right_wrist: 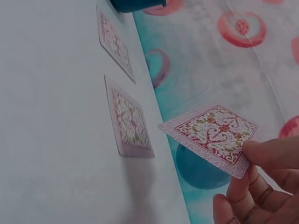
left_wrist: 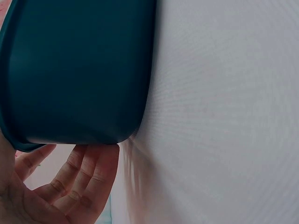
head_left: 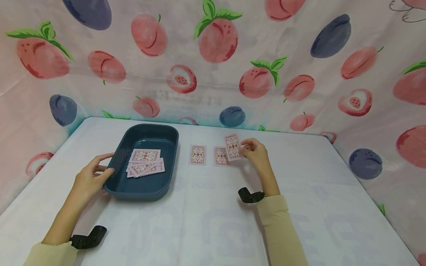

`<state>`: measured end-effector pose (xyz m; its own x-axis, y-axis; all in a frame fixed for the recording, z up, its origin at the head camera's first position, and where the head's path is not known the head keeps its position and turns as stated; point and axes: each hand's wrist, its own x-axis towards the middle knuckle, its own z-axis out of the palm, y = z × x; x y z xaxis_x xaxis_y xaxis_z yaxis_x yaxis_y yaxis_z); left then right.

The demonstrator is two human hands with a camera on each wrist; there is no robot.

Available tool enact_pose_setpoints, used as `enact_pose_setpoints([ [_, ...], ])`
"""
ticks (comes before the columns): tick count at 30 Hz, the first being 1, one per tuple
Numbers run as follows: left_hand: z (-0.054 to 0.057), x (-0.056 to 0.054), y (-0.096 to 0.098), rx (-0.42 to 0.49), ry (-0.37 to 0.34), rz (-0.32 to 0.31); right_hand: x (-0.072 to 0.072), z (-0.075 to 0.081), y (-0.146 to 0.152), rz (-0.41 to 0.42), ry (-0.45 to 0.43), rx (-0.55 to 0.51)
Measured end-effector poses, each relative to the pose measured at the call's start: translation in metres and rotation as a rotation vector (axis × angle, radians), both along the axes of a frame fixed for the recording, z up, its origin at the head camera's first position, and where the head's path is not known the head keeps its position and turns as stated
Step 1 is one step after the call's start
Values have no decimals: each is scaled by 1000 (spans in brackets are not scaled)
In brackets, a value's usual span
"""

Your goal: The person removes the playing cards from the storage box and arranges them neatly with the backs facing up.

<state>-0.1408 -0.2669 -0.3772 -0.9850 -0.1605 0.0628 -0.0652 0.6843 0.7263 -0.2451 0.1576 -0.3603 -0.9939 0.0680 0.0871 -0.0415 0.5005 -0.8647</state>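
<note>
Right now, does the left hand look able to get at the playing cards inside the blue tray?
Likely yes: the left hand touches the blue tray, whose open top leaves the playing cards inside uncovered; it would probably have to release the tray first.

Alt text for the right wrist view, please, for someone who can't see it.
A right hand pinches a patterned playing card, held off the white table. Two more cards lie on the table, patterned sides up. A dark blue container shows partly at the top edge, with a fruit-print sheet behind.
</note>
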Motion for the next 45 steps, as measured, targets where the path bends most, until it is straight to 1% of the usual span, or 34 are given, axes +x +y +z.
enact_pose_setpoints([
  [6, 1, 0, 0, -3, 0, -2, -2, -4, 9, -25, -56, 38],
  [12, 2, 0, 0, -4, 2, 1, -4, -6, 18, -51, -120, 44],
  [17, 2, -1, -1, -4, 2, 0, -6, -9, 23, -73, -144, 40],
  [24, 2, -1, -1, 2, -24, 3, -7, -11, 29, -92, -172, 41],
  [26, 2, -1, -1, 2, -27, 4, -8, -13, 31, -91, -185, 56],
  [33, 2, -1, -1, 0, -16, 0, -11, -21, 36, -75, -215, 164],
  [37, 2, 0, -1, 3, -17, 0, -13, -25, 38, -60, -223, 199],
  [45, 0, 0, -1, 11, -14, -2, -13, -30, 39, -36, -239, 234],
])
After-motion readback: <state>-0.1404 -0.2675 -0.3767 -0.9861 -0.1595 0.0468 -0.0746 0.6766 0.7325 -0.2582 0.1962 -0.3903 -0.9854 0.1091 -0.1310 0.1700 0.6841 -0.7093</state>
